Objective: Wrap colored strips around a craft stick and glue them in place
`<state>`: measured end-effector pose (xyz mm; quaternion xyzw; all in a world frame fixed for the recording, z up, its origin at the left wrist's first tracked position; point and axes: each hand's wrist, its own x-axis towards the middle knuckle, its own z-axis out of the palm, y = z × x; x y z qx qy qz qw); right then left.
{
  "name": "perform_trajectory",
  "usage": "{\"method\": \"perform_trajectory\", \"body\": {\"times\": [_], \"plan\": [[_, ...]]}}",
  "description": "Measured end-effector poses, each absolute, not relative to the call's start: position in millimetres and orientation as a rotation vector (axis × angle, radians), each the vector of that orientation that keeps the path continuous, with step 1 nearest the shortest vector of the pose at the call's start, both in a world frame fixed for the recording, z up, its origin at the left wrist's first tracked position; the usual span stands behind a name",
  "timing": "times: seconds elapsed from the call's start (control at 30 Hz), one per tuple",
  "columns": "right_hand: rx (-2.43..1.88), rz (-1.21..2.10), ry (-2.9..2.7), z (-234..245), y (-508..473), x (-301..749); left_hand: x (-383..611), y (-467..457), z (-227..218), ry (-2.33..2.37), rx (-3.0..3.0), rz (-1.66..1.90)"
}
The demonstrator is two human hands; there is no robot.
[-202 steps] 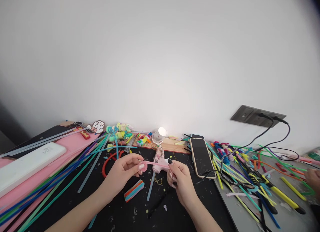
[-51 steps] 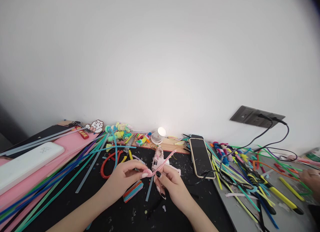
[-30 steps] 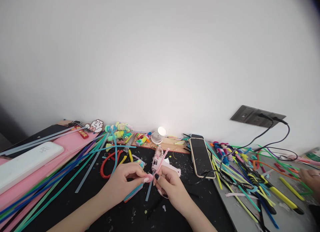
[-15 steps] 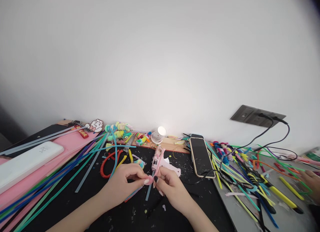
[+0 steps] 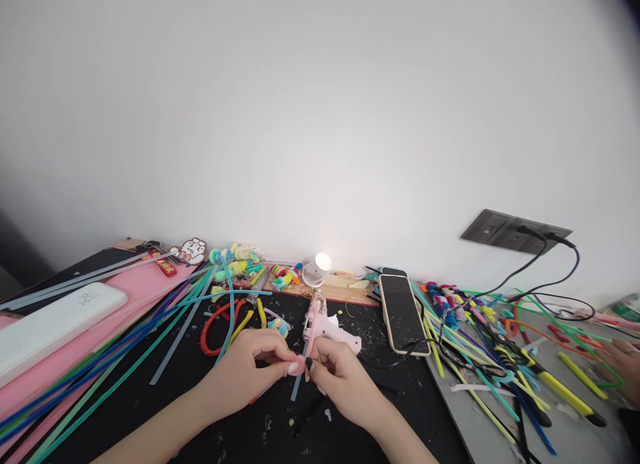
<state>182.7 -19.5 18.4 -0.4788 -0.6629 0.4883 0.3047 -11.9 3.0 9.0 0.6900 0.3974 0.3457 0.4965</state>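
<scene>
My left hand [image 5: 247,367] pinches a small pink coil [image 5: 298,365] between thumb and fingers, low over the black mat [image 5: 165,397]. My right hand [image 5: 340,377] is closed on the pink strip [image 5: 313,324] that runs from the coil and stands up and away from me. The two hands meet at the coil. Just behind them a pink glue gun [image 5: 327,324] lies on the mat. Under my left hand part of a striped block shows.
Long coloured strips [image 5: 125,347] fan across the left, over a pink board [image 5: 55,367] with a white case [image 5: 50,324]. A phone [image 5: 403,311], a lit candle [image 5: 316,269], red-handled pliers [image 5: 217,321] and cables lie behind. More strips [image 5: 500,344] clutter the right, where another person's hand [image 5: 623,361] rests.
The pink strip's free end has swung from lying sideways to standing up as more of it wound onto the coil. Both hands have drawn together and sunk lower toward the mat.
</scene>
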Motion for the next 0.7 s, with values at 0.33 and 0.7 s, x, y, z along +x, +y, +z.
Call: {"method": "perform_trajectory", "body": {"times": [0.33, 0.7], "plan": [[-1.248, 1.256, -1.84, 16.1, -19.4, 182.4, -11.0, 4.5, 6.0, 0.952, 1.634, 0.829], [-1.232, 1.282, -1.807, 17.5, -20.5, 181.6, -11.7, 9.3, 3.3, 0.867, 1.662, 0.878]]}}
